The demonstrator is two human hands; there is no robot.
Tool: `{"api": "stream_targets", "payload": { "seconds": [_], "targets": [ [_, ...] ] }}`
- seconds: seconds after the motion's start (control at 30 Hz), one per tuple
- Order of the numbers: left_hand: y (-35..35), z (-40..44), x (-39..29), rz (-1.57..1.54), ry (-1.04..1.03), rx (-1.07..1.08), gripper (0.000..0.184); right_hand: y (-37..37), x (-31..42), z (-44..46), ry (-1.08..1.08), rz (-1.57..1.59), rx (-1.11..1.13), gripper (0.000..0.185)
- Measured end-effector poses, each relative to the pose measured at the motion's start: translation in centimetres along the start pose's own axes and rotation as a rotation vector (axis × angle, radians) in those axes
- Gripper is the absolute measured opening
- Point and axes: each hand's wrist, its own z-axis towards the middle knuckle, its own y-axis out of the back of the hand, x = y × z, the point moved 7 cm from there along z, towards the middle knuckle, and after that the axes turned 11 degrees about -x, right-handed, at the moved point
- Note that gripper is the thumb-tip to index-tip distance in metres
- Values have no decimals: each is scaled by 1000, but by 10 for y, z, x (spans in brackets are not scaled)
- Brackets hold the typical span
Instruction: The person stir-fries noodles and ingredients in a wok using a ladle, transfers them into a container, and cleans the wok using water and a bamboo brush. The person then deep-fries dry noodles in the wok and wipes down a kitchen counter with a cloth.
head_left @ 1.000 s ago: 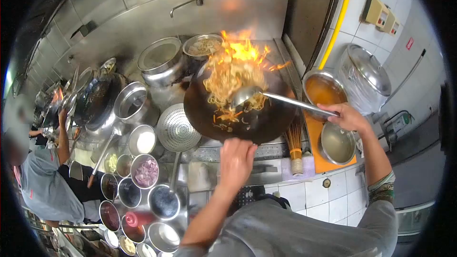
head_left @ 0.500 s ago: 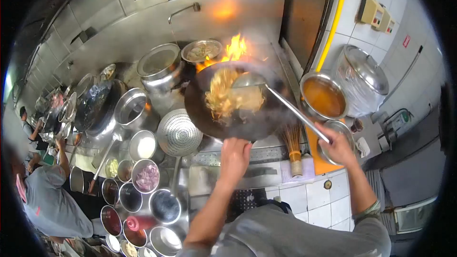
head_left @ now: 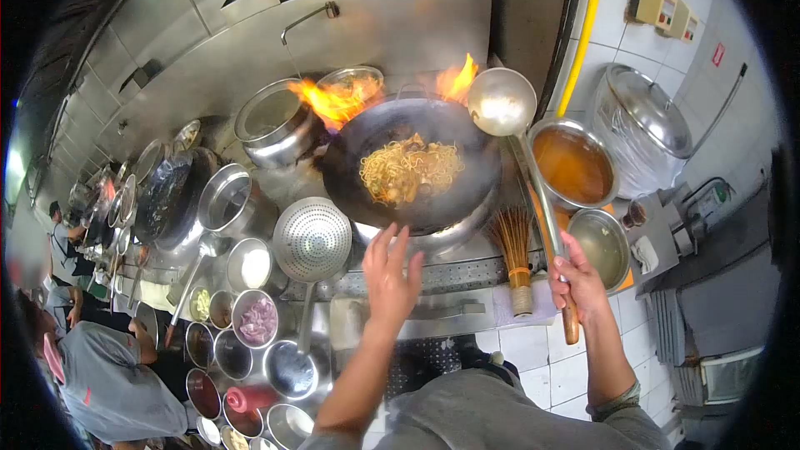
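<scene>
My right hand is closed around the wooden-ended handle of a ladle. The ladle's bowl is raised over the right rim of the wok, near the pot of orange-brown liquid. Noodles with bits of other food lie in the middle of the dark wok on the stove. Just in front of the wok's near rim, my left hand is open with fingers spread and holds nothing. Whether its fingertips touch the rim I cannot tell. Flames rise behind the wok on both sides.
Right of the wok stand a pot of orange-brown liquid, a bowl of cloudy liquid and a bamboo brush. A perforated skimmer and several ingredient containers are at left. A person in grey works farther left.
The ladle has lifted out of the wok to its right rim, bowl upward. My left hand has opened from its grip at the wok's near rim. The noodles have settled, and flames have spread leftward.
</scene>
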Motion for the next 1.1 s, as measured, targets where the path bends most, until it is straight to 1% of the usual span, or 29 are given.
{"api": "stream_targets", "payload": {
  "seconds": [0.03, 0.1, 0.13, 0.17, 0.2, 0.27, 0.3, 0.37, 0.4, 0.43, 0.47, 0.5, 0.57, 0.6, 0.63, 0.67, 0.7, 0.73, 0.8, 0.83, 0.9, 0.93, 0.97, 1.0, 1.03, 1.07, 1.1],
  "targets": [
    [11, -8, 1, -16, 39, 29, 29, 0, 5, 4, -10, -1, -1, 53],
    [9, -68, 10, -141, 193, 392, 25, 9, 22, 15, 130, -232, -48, 53],
    [3, -110, 13, -263, 414, 726, 23, 8, 30, 18, 132, -183, -6, 53],
    [7, -138, 3, -153, 469, 1017, 27, 7, 36, 21, 127, -185, -3, 53],
    [-4, -200, 14, -163, 375, 1220, 32, 5, 43, 25, 79, -63, 0, 51],
    [-27, -280, 39, -2, 361, 1365, 34, 1, 53, 42, -18, 179, 50, 49],
    [-50, -309, 51, -2, 362, 1359, 34, -1, 60, 53, -15, 176, 55, 49],
    [-103, -391, 81, 149, 284, 1474, 35, -10, 68, 71, -86, 270, 140, 49],
    [-133, -442, 98, 127, 384, 1312, 35, -6, 67, 77, -94, 101, 151, 54],
    [-161, -494, 115, 86, 472, 1139, 34, -7, 52, 87, -95, 89, 160, 54],
    [-172, -491, 113, 36, 541, 966, 34, -10, 54, 92, 538, -485, 88, 55],
    [-177, -508, 110, 116, 487, 1079, 34, -23, 46, 72, 1169, -1055, 9, 57],
    [-157, -437, 66, 260, 346, 1305, 33, -15, 12, 75, 696, -1150, 44, 57],
    [-167, -462, 68, 255, 357, 1300, 33, -16, 10, 71, 672, -1160, 25, 55],
    [-173, -473, 72, 267, 386, 1023, 34, -16, 11, 73, 677, -1168, 38, 55],
    [-169, -479, 74, 280, 410, 753, 35, -12, 15, 74, 669, -1039, 8, 55],
    [-169, -473, 76, 275, 415, 787, 36, -11, 21, 71, 652, -907, -22, 56],
    [-172, -469, 75, 271, 424, 851, 37, -11, 48, 69, 701, -970, -116, 55],
    [-173, -452, 77, 268, 432, 922, 39, 1, 90, 85, 873, -948, -115, 54],
    [-172, -441, 78, 257, 433, 945, 40, 28, 101, 110, 934, -1053, -140, 54],
    [-159, -407, 73, 205, 450, 1019, 42, 53, 124, 129, 814, -1241, -254, 54],
    [-146, -389, 68, 179, 477, 1093, 43, 63, 129, 134, 948, -1359, -272, 53],
    [-132, -377, 65, 161, 522, 1141, 44, 86, 129, 144, 884, -1433, -324, 51],
    [-134, -430, 81, 161, 639, 1222, 50, 106, 127, 155, 831, -1502, -347, 50],
    [-107, -438, 82, 214, 733, 1165, 50, 121, 123, 165, 768, -1452, -231, 53],
    [-74, -432, 86, 246, 822, 967, 52, 131, 115, 173, 657, -1223, -167, 54],
    [-41, -431, 87, 277, 886, 770, 54, 165, 111, 200, 876, -1354, -180, 55]
  ]
}}
